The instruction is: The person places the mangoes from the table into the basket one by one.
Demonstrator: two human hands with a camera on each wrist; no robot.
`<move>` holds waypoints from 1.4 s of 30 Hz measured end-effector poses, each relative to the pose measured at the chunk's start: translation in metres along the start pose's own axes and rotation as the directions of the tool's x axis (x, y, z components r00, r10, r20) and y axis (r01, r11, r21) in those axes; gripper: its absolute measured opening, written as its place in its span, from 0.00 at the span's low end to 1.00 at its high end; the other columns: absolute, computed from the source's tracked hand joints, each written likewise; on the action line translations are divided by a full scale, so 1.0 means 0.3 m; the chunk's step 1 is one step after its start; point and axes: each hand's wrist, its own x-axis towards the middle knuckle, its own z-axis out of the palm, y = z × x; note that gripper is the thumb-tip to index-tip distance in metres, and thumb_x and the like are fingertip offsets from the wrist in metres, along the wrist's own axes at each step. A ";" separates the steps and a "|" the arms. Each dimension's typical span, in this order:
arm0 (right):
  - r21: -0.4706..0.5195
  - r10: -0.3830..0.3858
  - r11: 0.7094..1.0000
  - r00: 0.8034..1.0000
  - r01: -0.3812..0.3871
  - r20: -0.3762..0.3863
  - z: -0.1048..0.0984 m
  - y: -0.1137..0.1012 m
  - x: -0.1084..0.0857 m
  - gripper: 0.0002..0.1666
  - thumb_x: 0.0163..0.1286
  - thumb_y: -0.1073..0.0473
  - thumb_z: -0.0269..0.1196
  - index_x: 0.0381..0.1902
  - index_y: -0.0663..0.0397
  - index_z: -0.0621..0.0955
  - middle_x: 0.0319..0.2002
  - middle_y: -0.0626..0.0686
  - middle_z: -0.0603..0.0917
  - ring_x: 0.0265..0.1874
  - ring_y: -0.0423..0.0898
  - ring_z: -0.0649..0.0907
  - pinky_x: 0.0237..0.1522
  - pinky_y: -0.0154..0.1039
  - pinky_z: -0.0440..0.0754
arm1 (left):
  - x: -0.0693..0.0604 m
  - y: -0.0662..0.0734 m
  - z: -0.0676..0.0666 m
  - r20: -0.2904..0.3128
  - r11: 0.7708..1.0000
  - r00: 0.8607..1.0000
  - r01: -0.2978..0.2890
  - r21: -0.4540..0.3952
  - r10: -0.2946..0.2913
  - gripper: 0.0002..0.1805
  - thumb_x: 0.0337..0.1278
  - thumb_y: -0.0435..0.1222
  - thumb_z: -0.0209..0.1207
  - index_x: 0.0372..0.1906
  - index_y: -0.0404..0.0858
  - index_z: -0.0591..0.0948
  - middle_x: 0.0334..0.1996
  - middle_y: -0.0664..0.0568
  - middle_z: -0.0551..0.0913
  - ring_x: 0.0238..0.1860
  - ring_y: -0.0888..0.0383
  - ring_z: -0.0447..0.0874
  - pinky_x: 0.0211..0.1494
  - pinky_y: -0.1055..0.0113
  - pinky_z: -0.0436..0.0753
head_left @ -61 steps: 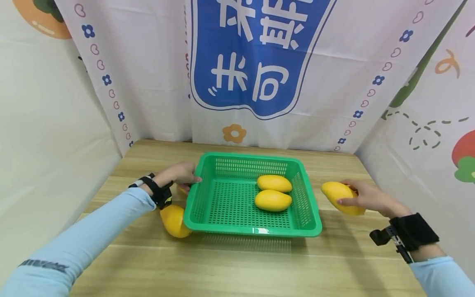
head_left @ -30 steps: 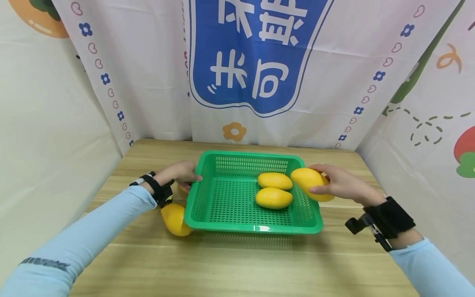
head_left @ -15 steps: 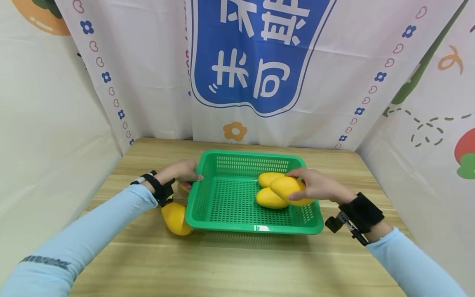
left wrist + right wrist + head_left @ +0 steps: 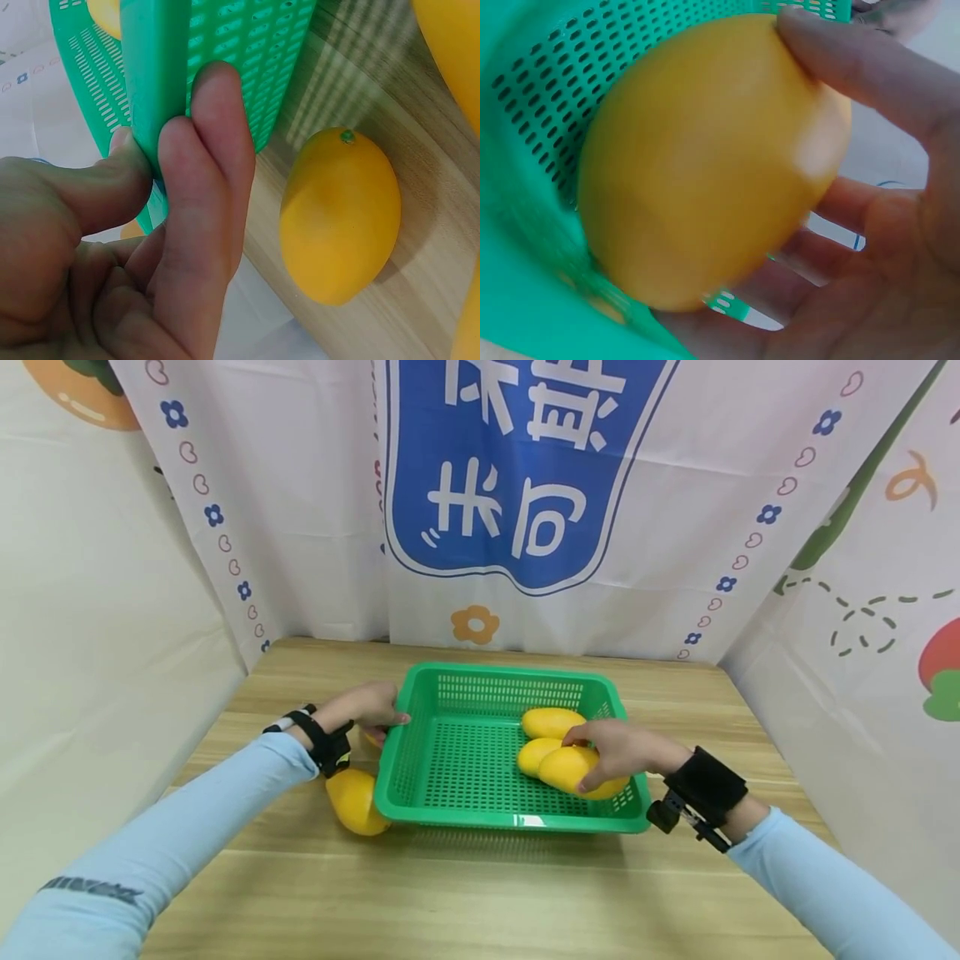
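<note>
right hand (image 4: 621,750) wrapped round a mango (image 4: 564,768) inside the green basket (image 4: 480,817) at four o'clock, two more mangoes (image 4: 553,722) near it toward ten and eleven, left hand (image 4: 366,703) pinching the rim (image 4: 386,764) at nine, loose mango (image 4: 357,803) on the table (image 4: 480,893) at eight

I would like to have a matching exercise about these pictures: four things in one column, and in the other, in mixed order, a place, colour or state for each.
Column 1
1. left hand
2. right hand
3. basket
4. tabletop

Column 2
A. green, with many small holes
B. curled around a yellow fruit
C. wood-grained, beneath the basket
D. pinching the basket's rim

Right pairs: 1-D, 2-B, 3-A, 4-C
</note>
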 end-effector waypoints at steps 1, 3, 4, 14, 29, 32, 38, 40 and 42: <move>0.003 0.002 1.000 1.000 -0.003 0.011 0.001 -0.003 0.006 0.38 0.55 0.50 0.76 0.61 0.56 0.77 0.56 0.56 0.81 0.51 0.51 0.78 0.57 0.53 0.78 | 0.000 -0.002 0.000 -0.002 1.000 1.000 0.002 -0.002 -0.002 0.16 0.73 0.38 0.54 0.29 0.33 0.78 0.17 0.53 0.77 0.15 0.64 0.76 0.23 0.75 0.79; 0.006 0.006 1.000 0.999 -0.006 0.037 0.003 -0.008 0.019 0.38 0.55 0.51 0.77 0.61 0.56 0.77 0.54 0.56 0.81 0.50 0.50 0.79 0.56 0.51 0.80 | -0.001 -0.003 0.001 -0.005 1.000 1.000 0.005 -0.012 -0.005 0.15 0.73 0.37 0.54 0.29 0.32 0.78 0.17 0.53 0.77 0.15 0.64 0.76 0.23 0.76 0.80; 0.006 0.006 1.000 0.999 -0.006 0.050 0.004 -0.011 0.025 0.38 0.55 0.51 0.77 0.61 0.57 0.77 0.54 0.56 0.81 0.50 0.51 0.79 0.55 0.50 0.80 | -0.002 -0.004 0.001 -0.006 1.000 1.000 0.005 -0.015 -0.005 0.15 0.73 0.37 0.54 0.29 0.32 0.79 0.17 0.53 0.77 0.15 0.64 0.77 0.23 0.75 0.80; -0.026 0.045 0.999 0.990 -0.042 0.134 0.020 -0.044 0.062 0.32 0.55 0.55 0.77 0.56 0.51 0.77 0.50 0.54 0.82 0.47 0.49 0.79 0.51 0.46 0.81 | -0.012 -0.008 0.002 -0.006 0.998 1.000 -0.001 -0.067 0.001 0.13 0.73 0.36 0.54 0.34 0.30 0.78 0.21 0.50 0.79 0.17 0.64 0.78 0.25 0.75 0.83; -0.123 -0.025 0.991 0.968 0.057 0.248 0.054 -0.057 0.098 0.26 0.57 0.56 0.76 0.49 0.47 0.76 0.39 0.47 0.78 0.37 0.44 0.72 0.44 0.39 0.76 | -0.003 -0.005 0.003 0.004 0.997 1.000 0.013 -0.078 -0.013 0.12 0.73 0.36 0.55 0.35 0.30 0.78 0.22 0.51 0.78 0.18 0.64 0.78 0.27 0.73 0.84; -0.142 -0.042 0.987 0.968 0.079 0.247 0.064 -0.062 0.099 0.25 0.57 0.56 0.76 0.50 0.49 0.78 0.42 0.46 0.80 0.38 0.43 0.74 0.48 0.41 0.78 | -0.001 -0.002 0.003 -0.003 0.997 1.000 0.009 -0.081 -0.010 0.11 0.72 0.36 0.55 0.38 0.30 0.78 0.24 0.50 0.79 0.18 0.64 0.79 0.29 0.71 0.86; -0.176 0.024 0.984 0.956 0.029 0.292 0.057 -0.079 0.093 0.32 0.60 0.58 0.74 0.62 0.54 0.78 0.57 0.53 0.82 0.53 0.47 0.79 0.63 0.53 0.77 | 0.003 0.001 0.001 -0.001 0.994 1.000 0.015 -0.112 -0.015 0.10 0.71 0.35 0.56 0.41 0.29 0.79 0.28 0.48 0.82 0.20 0.61 0.82 0.30 0.70 0.87; -0.182 0.046 0.983 0.947 0.014 0.319 0.049 -0.084 0.092 0.33 0.62 0.58 0.72 0.65 0.53 0.77 0.59 0.55 0.81 0.57 0.50 0.79 0.65 0.55 0.75 | 0.004 0.000 -0.001 0.001 0.994 1.000 0.017 -0.105 -0.017 0.10 0.71 0.35 0.57 0.41 0.29 0.79 0.28 0.48 0.82 0.20 0.61 0.82 0.29 0.71 0.86; -0.187 0.048 0.982 0.939 0.017 0.339 0.041 -0.088 0.093 0.32 0.64 0.57 0.71 0.66 0.53 0.76 0.59 0.56 0.81 0.58 0.52 0.79 0.65 0.56 0.75 | 0.005 -0.001 -0.003 -0.001 0.996 1.000 0.014 -0.087 -0.014 0.10 0.71 0.35 0.56 0.41 0.29 0.79 0.27 0.48 0.81 0.20 0.61 0.82 0.29 0.71 0.86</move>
